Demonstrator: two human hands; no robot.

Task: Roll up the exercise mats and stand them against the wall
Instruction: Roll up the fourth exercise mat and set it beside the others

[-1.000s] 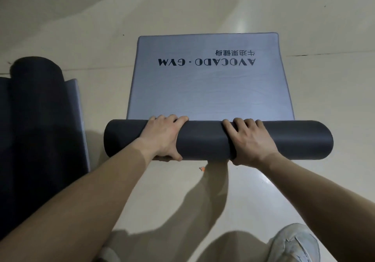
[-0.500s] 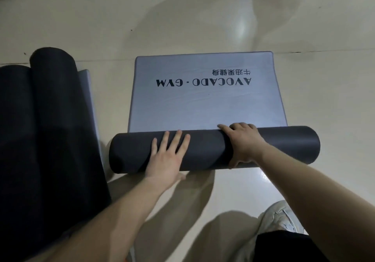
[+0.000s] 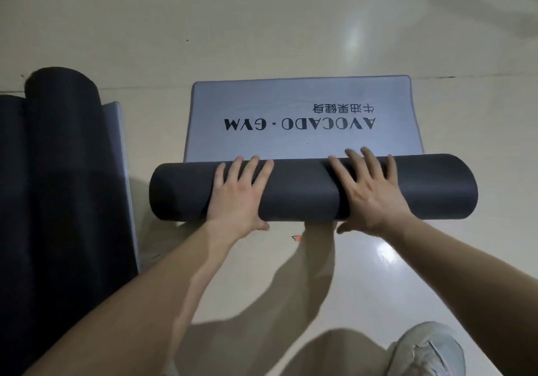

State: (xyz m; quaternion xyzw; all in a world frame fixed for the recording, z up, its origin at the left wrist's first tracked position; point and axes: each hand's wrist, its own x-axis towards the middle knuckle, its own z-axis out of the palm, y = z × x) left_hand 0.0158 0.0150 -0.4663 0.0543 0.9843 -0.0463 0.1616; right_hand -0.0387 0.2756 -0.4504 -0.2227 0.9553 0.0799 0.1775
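Eight fingers flat atop mat roll.

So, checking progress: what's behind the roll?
The unrolled flat end, printed AVOCADO GYM, then floor. The left hand and right hand lie flat on the roll, hiding strips of it; where roll meets flat end is covered.

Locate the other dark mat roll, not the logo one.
Head view, far left: the dark roll lies lengthwise, pointing away from the camera, left of the half-rolled AVOCADO GYM mat and apart from it.
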